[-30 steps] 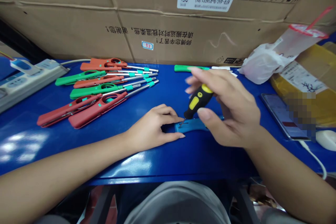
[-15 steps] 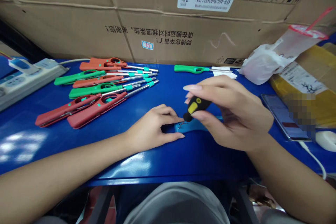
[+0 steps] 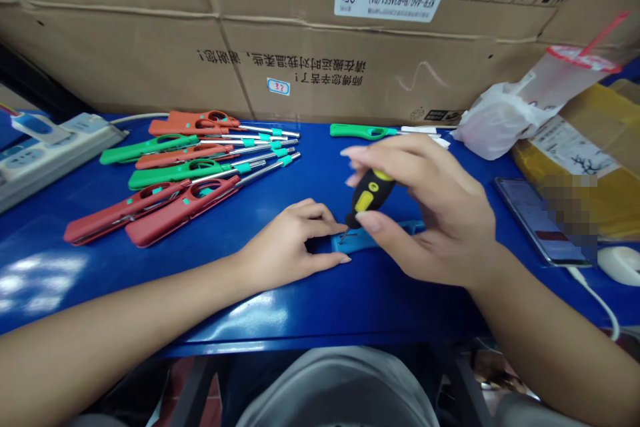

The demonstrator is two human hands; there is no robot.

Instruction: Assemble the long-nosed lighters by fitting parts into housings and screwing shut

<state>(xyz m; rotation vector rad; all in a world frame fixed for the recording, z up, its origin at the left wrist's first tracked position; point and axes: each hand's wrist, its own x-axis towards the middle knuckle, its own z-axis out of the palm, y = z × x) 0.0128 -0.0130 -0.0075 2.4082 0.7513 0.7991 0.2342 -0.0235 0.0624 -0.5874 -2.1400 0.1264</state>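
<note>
A blue lighter handle (image 3: 373, 238) lies on the blue table, its right part partly covered by my right hand. My left hand (image 3: 293, 240) grips its left end between thumb and fingers. In my right hand (image 3: 435, 213) is a black and yellow screwdriver (image 3: 367, 197), held by the handle and tilted, with its tip down at the left end of the blue handle. The thumb is on the near side of the screwdriver, the fingers over its top.
Red, orange and green long-nosed lighters (image 3: 183, 210) lie in a group at the left, beside a power strip (image 3: 60, 147). A green lighter (image 3: 363, 131) lies at the back against a large cardboard box (image 3: 290, 33). At right are a phone (image 3: 540, 220), a bagged cup (image 3: 515, 110) and a yellow package (image 3: 590, 160).
My right hand has turned and drawn slightly left, and the screwdriver stands more upright, with more of its handle showing. My left hand holds the blue handle as before.
</note>
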